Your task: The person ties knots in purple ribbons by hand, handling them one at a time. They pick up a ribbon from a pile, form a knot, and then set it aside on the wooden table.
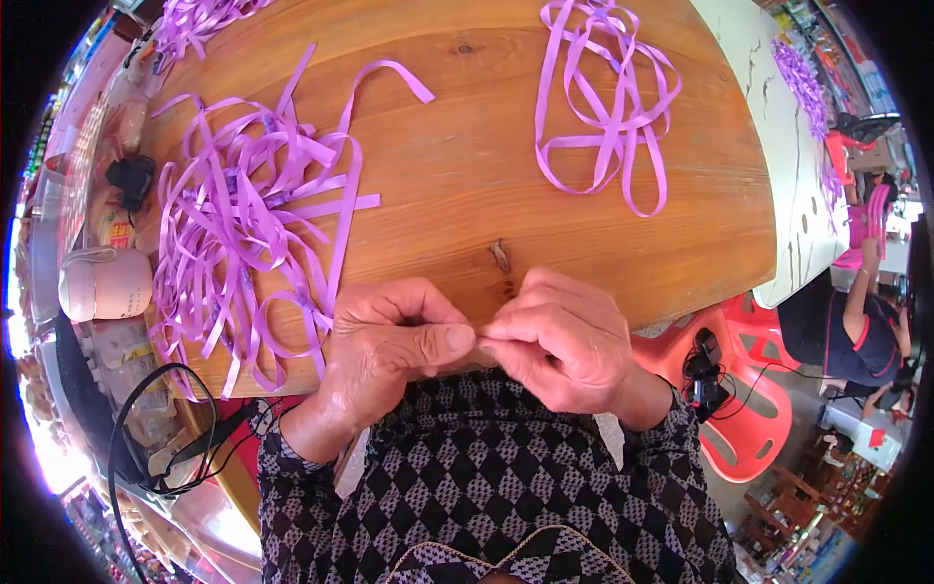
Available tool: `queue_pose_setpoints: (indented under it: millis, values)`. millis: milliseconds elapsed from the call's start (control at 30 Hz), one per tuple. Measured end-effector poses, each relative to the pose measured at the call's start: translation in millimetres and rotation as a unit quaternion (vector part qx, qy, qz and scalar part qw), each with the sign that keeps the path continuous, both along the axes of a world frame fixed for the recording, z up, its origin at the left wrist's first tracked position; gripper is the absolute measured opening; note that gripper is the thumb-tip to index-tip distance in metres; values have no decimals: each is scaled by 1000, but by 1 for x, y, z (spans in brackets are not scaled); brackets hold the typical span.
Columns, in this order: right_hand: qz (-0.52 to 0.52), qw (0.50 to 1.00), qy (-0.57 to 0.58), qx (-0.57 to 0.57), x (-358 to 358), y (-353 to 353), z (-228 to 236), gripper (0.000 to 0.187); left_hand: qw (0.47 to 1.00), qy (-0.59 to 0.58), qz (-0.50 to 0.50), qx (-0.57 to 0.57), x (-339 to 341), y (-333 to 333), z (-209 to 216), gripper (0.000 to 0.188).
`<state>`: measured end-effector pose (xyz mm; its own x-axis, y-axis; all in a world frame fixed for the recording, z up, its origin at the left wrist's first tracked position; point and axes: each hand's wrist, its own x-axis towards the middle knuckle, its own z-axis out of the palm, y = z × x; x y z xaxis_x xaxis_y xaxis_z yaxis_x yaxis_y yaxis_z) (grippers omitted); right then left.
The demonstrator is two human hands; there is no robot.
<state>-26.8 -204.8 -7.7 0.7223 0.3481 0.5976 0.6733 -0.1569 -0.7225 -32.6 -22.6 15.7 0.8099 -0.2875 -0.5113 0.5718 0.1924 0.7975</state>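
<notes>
Above the near edge of the wooden table [438, 224], my left hand [394, 336] and my right hand [564, 336] meet at the fingertips. Thumb and index finger of each are pinched together. Whatever sits between them is too small or hidden to name. A tangled heap of purple ribbons [243, 204] lies left of my left hand, one strand reaching down to its side. Farther off, to the right, a looser coil of purple ribbon [623, 122] rests on the wood.
A pink round container [105, 284] stands left of the table beside black cables [122, 428]. More purple ribbons [199, 21] lie at the far left. To the right are a white marbled table [803, 224], a red plastic stool [744, 428] and a seated person [856, 321].
</notes>
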Motion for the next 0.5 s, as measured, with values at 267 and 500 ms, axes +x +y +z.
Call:
queue_pose_setpoints:
  millis: [267, 500]
  values:
    - [62, 997, 35, -4, -3, 1, 6, 20, 993, -82, -64, 57, -7, 8, 5, 10]
    - [106, 992, 32, -60, -12, 0, 6, 15, 954, -243, -121, 129, -16, 12, 0, 13]
